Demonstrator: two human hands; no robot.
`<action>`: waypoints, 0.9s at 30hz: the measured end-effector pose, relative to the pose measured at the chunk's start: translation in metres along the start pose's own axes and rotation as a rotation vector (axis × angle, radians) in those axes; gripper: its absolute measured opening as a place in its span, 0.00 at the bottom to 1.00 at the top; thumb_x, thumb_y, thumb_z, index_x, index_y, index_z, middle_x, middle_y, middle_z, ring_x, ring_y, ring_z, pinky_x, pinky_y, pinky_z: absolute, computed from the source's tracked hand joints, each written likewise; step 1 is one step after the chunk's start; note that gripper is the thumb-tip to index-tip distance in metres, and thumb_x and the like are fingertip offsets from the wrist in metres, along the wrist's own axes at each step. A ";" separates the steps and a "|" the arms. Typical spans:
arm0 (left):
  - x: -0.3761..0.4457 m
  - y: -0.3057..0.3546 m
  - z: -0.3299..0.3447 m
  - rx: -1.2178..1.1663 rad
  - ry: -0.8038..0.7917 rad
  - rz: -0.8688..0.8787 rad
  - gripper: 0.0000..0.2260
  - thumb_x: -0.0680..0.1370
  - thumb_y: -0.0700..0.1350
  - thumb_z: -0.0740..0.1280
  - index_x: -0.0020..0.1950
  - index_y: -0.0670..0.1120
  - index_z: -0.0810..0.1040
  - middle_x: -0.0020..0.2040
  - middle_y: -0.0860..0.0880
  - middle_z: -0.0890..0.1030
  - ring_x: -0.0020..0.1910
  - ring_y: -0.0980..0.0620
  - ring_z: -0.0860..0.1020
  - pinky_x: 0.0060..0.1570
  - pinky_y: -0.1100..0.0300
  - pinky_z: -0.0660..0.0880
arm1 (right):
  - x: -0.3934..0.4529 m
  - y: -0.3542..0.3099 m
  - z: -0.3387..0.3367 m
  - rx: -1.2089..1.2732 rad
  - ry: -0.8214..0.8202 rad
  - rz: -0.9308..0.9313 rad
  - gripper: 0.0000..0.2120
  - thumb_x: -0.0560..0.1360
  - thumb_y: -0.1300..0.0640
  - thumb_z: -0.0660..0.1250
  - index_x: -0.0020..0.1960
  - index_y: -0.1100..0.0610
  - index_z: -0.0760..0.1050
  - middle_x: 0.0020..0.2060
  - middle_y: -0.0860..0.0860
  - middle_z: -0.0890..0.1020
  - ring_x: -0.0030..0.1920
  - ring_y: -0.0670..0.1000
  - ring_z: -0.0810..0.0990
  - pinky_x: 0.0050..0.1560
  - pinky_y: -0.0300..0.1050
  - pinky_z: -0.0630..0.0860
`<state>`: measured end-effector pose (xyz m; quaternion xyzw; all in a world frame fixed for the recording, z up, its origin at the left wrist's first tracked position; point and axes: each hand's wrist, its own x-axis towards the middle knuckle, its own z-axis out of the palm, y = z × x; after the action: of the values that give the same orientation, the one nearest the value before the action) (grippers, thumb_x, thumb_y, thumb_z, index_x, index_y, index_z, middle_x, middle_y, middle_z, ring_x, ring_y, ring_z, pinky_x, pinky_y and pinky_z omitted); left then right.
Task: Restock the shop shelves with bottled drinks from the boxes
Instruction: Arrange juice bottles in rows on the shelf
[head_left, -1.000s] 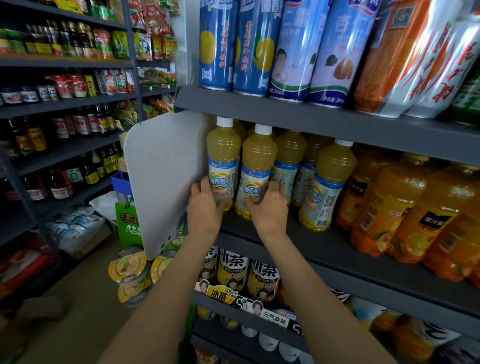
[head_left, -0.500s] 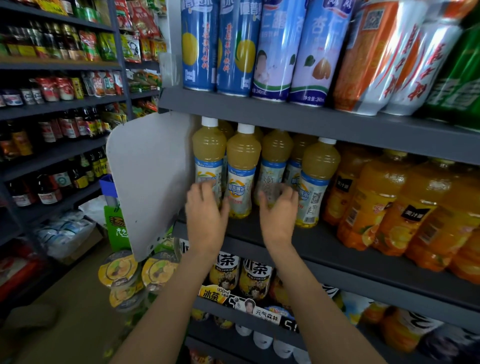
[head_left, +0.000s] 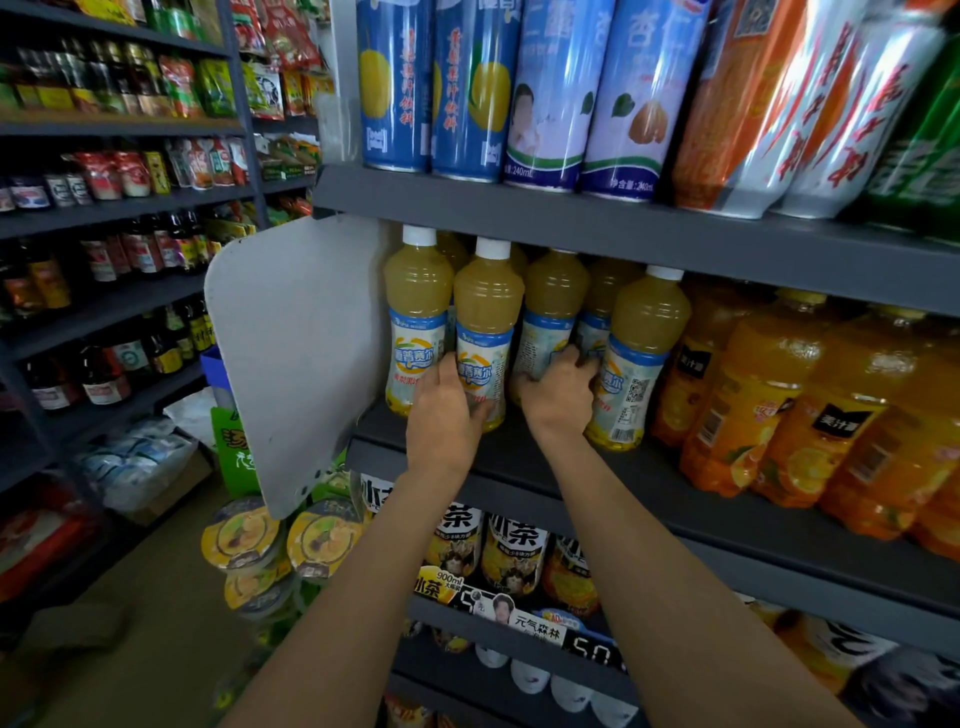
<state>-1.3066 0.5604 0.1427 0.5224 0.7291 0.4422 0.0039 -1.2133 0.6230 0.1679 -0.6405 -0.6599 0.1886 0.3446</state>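
We are gripping the second yellow juice bottle (head_left: 485, 332) with our left hand (head_left: 441, 415); our right hand (head_left: 558, 395) is curling around the third bottle (head_left: 550, 312) on the shelf (head_left: 623, 483).

Yellow juice bottles (head_left: 488, 332) upright on grey shelf (head_left: 571, 467)

Yellow bottles (head_left: 487, 332), white caps, blue-white labels.
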 end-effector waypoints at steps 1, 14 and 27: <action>0.000 0.000 0.001 -0.005 0.005 0.001 0.30 0.73 0.44 0.71 0.70 0.41 0.63 0.65 0.41 0.70 0.66 0.45 0.67 0.63 0.54 0.67 | 0.002 0.002 -0.001 0.016 -0.007 0.003 0.29 0.73 0.52 0.69 0.67 0.61 0.61 0.68 0.61 0.62 0.63 0.64 0.71 0.57 0.55 0.71; 0.001 -0.004 0.001 -0.028 0.005 0.009 0.28 0.73 0.44 0.71 0.69 0.41 0.64 0.65 0.41 0.71 0.65 0.45 0.68 0.63 0.53 0.68 | -0.005 0.004 0.007 -0.006 0.109 0.018 0.36 0.71 0.49 0.71 0.69 0.61 0.55 0.68 0.58 0.63 0.63 0.60 0.72 0.53 0.53 0.74; -0.003 0.000 0.002 -0.009 -0.003 0.023 0.28 0.74 0.42 0.69 0.70 0.39 0.63 0.65 0.39 0.69 0.66 0.42 0.66 0.66 0.51 0.66 | -0.037 0.054 -0.056 -0.018 0.519 -0.331 0.23 0.67 0.63 0.73 0.58 0.67 0.68 0.54 0.64 0.71 0.54 0.62 0.73 0.51 0.53 0.76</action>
<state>-1.3042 0.5594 0.1406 0.5314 0.7211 0.4446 0.0024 -1.1374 0.5814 0.1616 -0.5542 -0.6467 -0.0459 0.5221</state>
